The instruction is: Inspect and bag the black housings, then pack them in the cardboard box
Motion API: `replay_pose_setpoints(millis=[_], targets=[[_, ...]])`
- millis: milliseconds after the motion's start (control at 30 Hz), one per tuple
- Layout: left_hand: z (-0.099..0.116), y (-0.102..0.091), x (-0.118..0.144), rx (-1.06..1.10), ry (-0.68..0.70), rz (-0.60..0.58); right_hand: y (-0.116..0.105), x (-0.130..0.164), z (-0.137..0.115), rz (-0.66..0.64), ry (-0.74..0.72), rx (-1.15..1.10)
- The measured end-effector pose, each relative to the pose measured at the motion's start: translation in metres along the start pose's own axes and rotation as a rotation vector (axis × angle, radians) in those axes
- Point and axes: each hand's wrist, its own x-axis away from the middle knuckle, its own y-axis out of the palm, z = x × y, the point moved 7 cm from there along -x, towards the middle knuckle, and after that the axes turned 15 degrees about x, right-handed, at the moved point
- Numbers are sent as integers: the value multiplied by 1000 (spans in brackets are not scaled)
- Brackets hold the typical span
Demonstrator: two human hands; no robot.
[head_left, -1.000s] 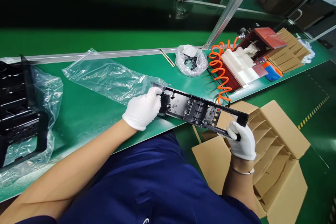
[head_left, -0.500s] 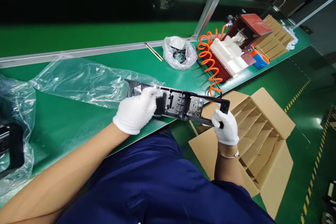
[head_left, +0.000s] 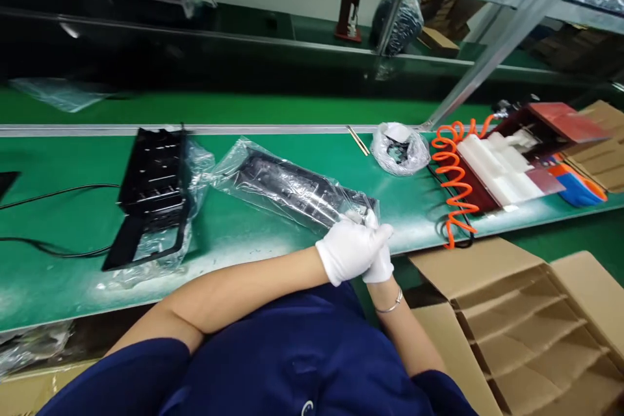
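Note:
A long black plastic housing [head_left: 292,185] lies slanted over the green bench, inside a clear plastic bag [head_left: 229,175]. At the bag's right end, my white-gloved left hand [head_left: 350,250] is closed on the plastic, its fingers against my other glove. Partly hidden behind it, my gloved right hand [head_left: 381,265] also grips that end of the bag with the housing in it. Further left, a second black plastic housing [head_left: 153,172] with an open frame end rests on a crumpled clear bag [head_left: 197,162].
A plastic bag of small dark parts [head_left: 400,149] sits near two thin sticks [head_left: 358,141]. An orange coiled hose [head_left: 451,175] runs beside a red and white fixture [head_left: 507,169]. An open cardboard box with dividers [head_left: 531,318] stands below the bench edge. Black cables [head_left: 58,192] lie left.
The bag now covers the whole housing, which was half bare before. My left hand has moved right along it to join my right hand. The view has swung left.

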Motion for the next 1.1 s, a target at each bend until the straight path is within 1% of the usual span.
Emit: replay_pose_setpoints(millis=[33, 67, 100, 133, 167, 233, 267, 300, 333, 367, 433, 467, 500, 533, 567, 600, 633, 667, 733, 800, 867, 933, 1000, 1100], targets=[[-6, -3, 3, -17, -7, 38, 3, -1, 1, -33, -15, -27], [-12, -5, 7, -27, -2, 73, 0, -2, 4, -58, -14, -69], [-17, -6, 12, -35, 16, 99, -7, -3, 8, -64, -1, -94], [-20, -6, 17, -44, 42, 110, -18, -4, 12, -40, 16, -91], [-22, -5, 22, -61, 71, 117, -35, -8, 15, 29, 40, -62], [-22, 3, 31, -104, 143, 94, -72, -21, 15, 223, 57, 37], [-21, 8, 34, -127, 175, 81, -83, -32, 11, 256, 49, 72], [-19, 13, 37, -147, 202, 71, -83, -45, 6, 204, 42, 87], [-17, 18, 39, -163, 225, 61, -74, -59, 3, 72, 50, 90], [-16, 22, 41, -176, 242, 48, -55, -72, 1, -125, 78, 90], [-15, 30, 44, -197, 253, 15, -7, -81, 1, -556, 165, 90], [-16, 33, 46, -207, 254, -5, 14, -80, 1, -724, 199, 83], [-17, 34, 49, -211, 259, -24, 31, -78, 0, -832, 214, 65], [-19, 35, 52, -204, 270, -41, 43, -77, -3, -868, 204, 37], [-21, 35, 56, -188, 286, -57, 49, -76, -7, -838, 165, 8], [-23, 35, 60, -166, 302, -73, 48, -76, -12, -752, 97, -2], [-26, 35, 64, -140, 311, -88, 42, -75, -19, -636, 4, 26], [-31, 34, 67, -118, 304, -98, 30, -71, -25, -502, -103, 99], [-44, 31, 71, -97, 239, -102, 1, -53, -37, -226, -340, 367], [-57, 27, 71, -93, 155, -102, -26, -24, -44, 22, -576, 687], [-67, 26, 70, -82, 98, -114, -46, 11, -45, 246, -820, 938], [-72, 27, 68, -69, 81, -135, -61, 45, -39, 443, -1015, 1117], [-73, 27, 67, -61, 91, -126, -73, 71, -30, 562, -1117, 1249], [-69, 24, 66, -66, 99, -73, -88, 96, -18, 599, -1137, 1345]])
